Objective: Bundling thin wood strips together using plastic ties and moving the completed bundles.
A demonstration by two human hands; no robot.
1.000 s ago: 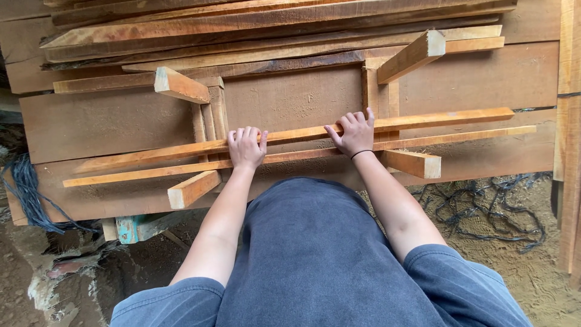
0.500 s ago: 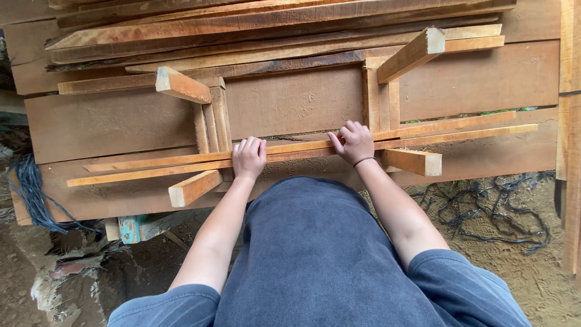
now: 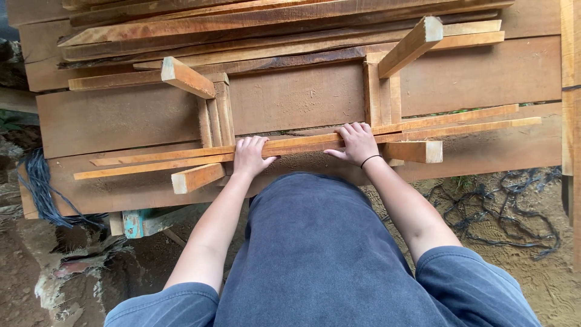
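Two long thin wooden slats (image 3: 460,122) lie side by side across a wooden frame with several square legs sticking up, such as one leg (image 3: 186,77) at the far left and one (image 3: 414,151) at the near right. My left hand (image 3: 250,155) lies over both slats near the left legs, fingers curled over them and thumb spread. My right hand (image 3: 358,143) grips the same slats just left of the right legs, a black band on its wrist. The frame rests on wide brown planks (image 3: 484,72).
A stack of long rough boards (image 3: 272,24) fills the back. Blue rope (image 3: 37,188) hangs at the left, a teal block (image 3: 136,221) sits under the planks, black cords (image 3: 502,206) lie on the dirt at the right. An upright board (image 3: 569,91) lines the right edge.
The far slat has come toward me and now lies against the near slat. Both hands moved closer with it and closed over the pair.
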